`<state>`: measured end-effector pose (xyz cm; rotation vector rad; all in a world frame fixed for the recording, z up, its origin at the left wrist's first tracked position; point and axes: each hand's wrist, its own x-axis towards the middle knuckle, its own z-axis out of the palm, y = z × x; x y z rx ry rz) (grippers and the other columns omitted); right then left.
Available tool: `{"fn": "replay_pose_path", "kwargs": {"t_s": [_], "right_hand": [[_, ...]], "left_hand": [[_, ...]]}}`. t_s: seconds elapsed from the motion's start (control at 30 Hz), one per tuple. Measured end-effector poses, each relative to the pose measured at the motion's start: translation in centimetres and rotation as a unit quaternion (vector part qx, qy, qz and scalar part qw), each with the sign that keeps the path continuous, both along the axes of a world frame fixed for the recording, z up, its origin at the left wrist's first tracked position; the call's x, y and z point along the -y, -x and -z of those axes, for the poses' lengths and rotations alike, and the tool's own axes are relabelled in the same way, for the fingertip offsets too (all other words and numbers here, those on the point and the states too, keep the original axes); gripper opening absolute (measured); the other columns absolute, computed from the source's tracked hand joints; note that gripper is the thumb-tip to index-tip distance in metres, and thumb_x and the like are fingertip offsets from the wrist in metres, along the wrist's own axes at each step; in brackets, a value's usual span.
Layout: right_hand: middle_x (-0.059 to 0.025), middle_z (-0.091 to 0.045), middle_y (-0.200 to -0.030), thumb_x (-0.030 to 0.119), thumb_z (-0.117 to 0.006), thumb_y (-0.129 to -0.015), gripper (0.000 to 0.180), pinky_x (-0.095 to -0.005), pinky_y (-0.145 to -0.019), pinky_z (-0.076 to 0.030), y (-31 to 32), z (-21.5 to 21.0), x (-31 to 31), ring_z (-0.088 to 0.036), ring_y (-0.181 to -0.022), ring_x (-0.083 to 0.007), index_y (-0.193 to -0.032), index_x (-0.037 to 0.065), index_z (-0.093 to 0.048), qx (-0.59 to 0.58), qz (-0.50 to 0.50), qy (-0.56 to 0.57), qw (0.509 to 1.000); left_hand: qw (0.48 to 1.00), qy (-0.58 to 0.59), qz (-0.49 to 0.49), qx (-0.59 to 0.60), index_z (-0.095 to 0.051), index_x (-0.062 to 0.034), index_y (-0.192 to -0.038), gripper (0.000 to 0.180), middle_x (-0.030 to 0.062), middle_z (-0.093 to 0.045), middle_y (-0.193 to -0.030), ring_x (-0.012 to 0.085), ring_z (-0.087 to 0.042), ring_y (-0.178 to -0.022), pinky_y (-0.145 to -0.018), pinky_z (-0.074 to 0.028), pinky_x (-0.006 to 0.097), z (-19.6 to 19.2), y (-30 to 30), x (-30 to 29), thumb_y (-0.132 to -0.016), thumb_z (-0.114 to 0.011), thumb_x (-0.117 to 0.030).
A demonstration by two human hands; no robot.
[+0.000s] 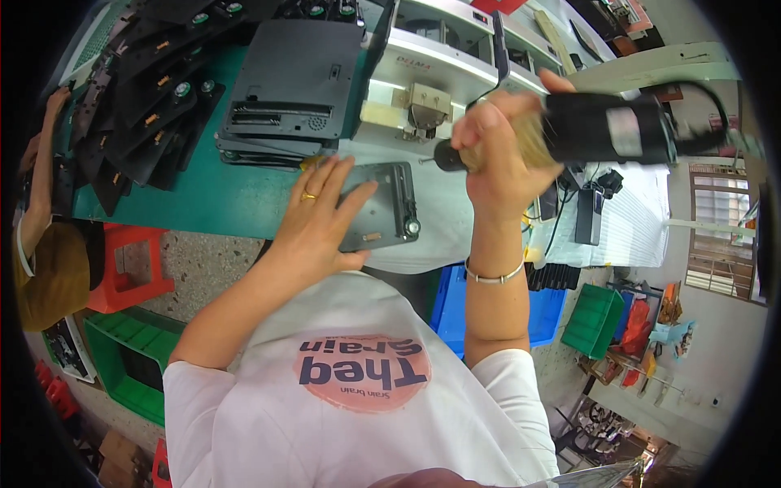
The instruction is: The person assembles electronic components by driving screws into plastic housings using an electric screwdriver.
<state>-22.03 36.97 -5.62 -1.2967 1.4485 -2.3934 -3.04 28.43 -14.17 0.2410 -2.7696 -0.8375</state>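
My right hand (504, 154) is wrapped round an electric screwdriver (606, 128), a thick black tool with a tan grip area and a cord at its rear end. The thin bit (426, 160) points left, near the metal outlet (427, 106) of a light-coloured box-shaped machine; I cannot tell whether a screw sits on it. My left hand (313, 215) lies with fingers spread on a flat black plastic panel (382, 199), partly covering it. A small round silver-and-green part (412, 228) sits at the panel's right edge.
Behind my left hand stands a stack of black panels (293, 73). More black panels (163, 98) overlap on the green table (154, 195). Below are a blue crate (447, 305), a green crate (122, 325) and a red stool (122, 264). Another person's arm (41, 179) reaches in at far left.
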Motion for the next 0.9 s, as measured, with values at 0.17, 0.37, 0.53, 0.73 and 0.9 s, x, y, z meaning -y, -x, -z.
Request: {"fn": "replay_pose_path", "kwargs": {"t_s": [0.17,0.37,0.53,0.73,0.9], "right_hand": [[-0.0051,-0.053,-0.071,-0.008,-0.064,-0.084,0.059,-0.0294,-0.046,-0.049,-1.3,1.7,-4.8,-0.050,-0.056,-0.0141,-0.133,0.006,-0.034,0.074,-0.019,0.025,0.997],[-0.0047,-0.051,-0.070,-0.004,-0.065,-0.085,0.057,-0.0309,-0.045,-0.049,-2.9,3.1,-5.9,-0.049,-0.055,-0.0149,-0.132,0.008,-0.035,0.094,-0.011,0.016,0.995],[-0.0052,-0.052,-0.070,-0.004,-0.066,-0.084,0.055,-0.0302,-0.047,-0.050,-3.2,3.6,-5.5,-0.051,-0.056,-0.0155,-0.130,0.006,-0.035,0.080,0.004,0.005,0.997],[-0.0058,-0.052,-0.070,-0.004,-0.065,-0.085,0.056,-0.0298,-0.049,-0.050,-3.3,3.9,-5.2,-0.052,-0.056,-0.0160,-0.131,0.005,-0.035,0.079,0.007,-0.003,0.997],[-0.0058,-0.053,-0.070,-0.003,-0.066,-0.085,0.057,-0.0297,-0.049,-0.050,-3.4,4.1,-5.1,-0.053,-0.057,-0.0162,-0.132,0.006,-0.034,0.073,0.008,-0.014,0.997]], "left_hand": [[1.000,-0.001,0.001,-0.023,-0.055,-0.0132,-0.127,0.072,0.0169,-0.040,-0.141,0.0384,-0.034,-0.135,-0.109,-0.028,0.052,-0.1,-0.5,-0.7,-0.062,-0.084,-0.026],[0.988,0.037,0.065,-0.137,-0.064,-0.0216,-0.111,0.055,0.0060,-0.051,-0.122,0.0245,-0.045,-0.117,-0.098,-0.033,0.044,1.0,0.5,-3.2,-0.059,-0.081,-0.028],[0.990,0.073,0.049,-0.113,-0.068,-0.0273,-0.112,0.054,0.0038,-0.049,-0.122,0.0236,-0.043,-0.116,-0.095,-0.031,0.044,2.0,1.3,-3.8,-0.060,-0.082,-0.032],[0.989,0.078,0.047,-0.116,-0.067,-0.0289,-0.112,0.051,0.0033,-0.049,-0.122,0.0234,-0.042,-0.117,-0.096,-0.030,0.045,2.2,1.3,-3.7,-0.063,-0.080,-0.032],[0.990,0.070,0.048,-0.114,-0.068,-0.0288,-0.112,0.049,0.0033,-0.050,-0.122,0.0236,-0.042,-0.117,-0.096,-0.030,0.045,2.2,1.3,-3.7,-0.065,-0.080,-0.032]]}}
